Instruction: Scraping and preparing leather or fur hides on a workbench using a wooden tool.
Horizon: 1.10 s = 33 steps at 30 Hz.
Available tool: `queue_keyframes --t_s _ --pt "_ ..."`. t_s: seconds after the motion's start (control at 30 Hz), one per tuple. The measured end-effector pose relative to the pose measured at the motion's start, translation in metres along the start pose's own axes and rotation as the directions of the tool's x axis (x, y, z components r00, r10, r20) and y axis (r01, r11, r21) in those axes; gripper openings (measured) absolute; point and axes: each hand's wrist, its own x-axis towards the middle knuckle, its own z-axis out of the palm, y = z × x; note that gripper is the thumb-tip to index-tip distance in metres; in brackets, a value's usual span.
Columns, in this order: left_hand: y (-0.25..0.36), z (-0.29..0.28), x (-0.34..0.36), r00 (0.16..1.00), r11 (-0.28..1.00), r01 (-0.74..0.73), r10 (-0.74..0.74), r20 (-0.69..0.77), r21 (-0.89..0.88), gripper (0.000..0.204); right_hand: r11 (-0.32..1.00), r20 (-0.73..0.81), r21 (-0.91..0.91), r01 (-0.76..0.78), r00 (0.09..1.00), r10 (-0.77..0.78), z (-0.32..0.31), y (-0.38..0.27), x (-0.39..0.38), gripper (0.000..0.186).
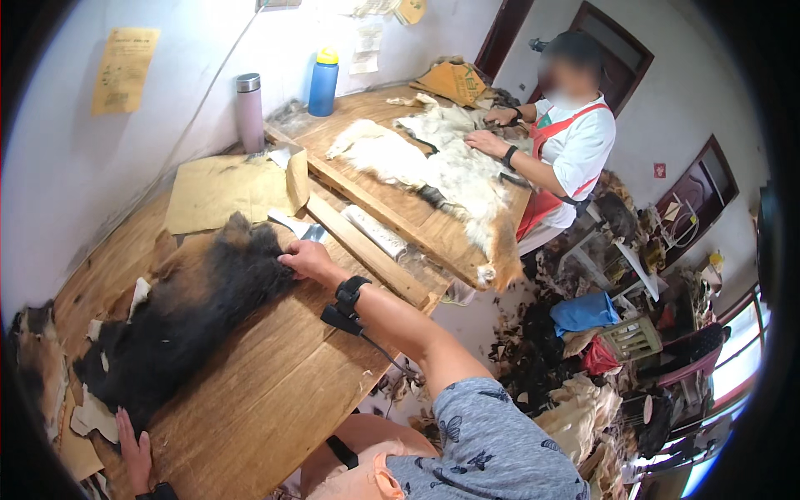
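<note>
A black and brown fur pelt (196,317) lies spread on the wooden table, fur side up. My right hand (308,260) pinches its right edge, with fingertips partly hidden by the fur. At the lower left, my left hand (133,454) rests by the pelt's near end with its fingers stretched out, holding nothing. A scraper (312,232) with a wide metal blade lies just beyond my right hand. Pale skin scraps (96,415) and another brown-black fur piece (37,358) are at the table's left edge.
Brown paper (221,196), a pink flask (249,117) and a blue bottle (323,87) stand or lie along the wall. Wooden strips (367,250) edge the table. Across them, a person in a red apron (575,125) handles a white pelt (450,158). Fur scraps (533,350) litter the floor.
</note>
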Motion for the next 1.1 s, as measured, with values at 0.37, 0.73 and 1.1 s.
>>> queue_keyframes --t_s 0.37,0.73,1.1 --pt "-0.009 -0.003 0.000 1.000 0.999 0.003 -0.003 0.007 0.037 0.062 1.000 0.008 0.026 0.011 1.000 -0.011 0.000 -0.003 -0.001 0.026" --pt "-0.013 -0.004 0.003 0.997 0.994 -0.057 0.062 -0.055 0.094 0.070 0.999 -0.023 -0.007 0.038 0.999 -0.038 0.002 0.000 0.001 0.026" --pt "-0.014 -0.003 0.009 0.979 0.984 -0.114 0.135 -0.152 0.138 0.065 1.000 -0.032 -0.029 0.008 0.999 -0.009 0.002 0.000 0.001 0.029"
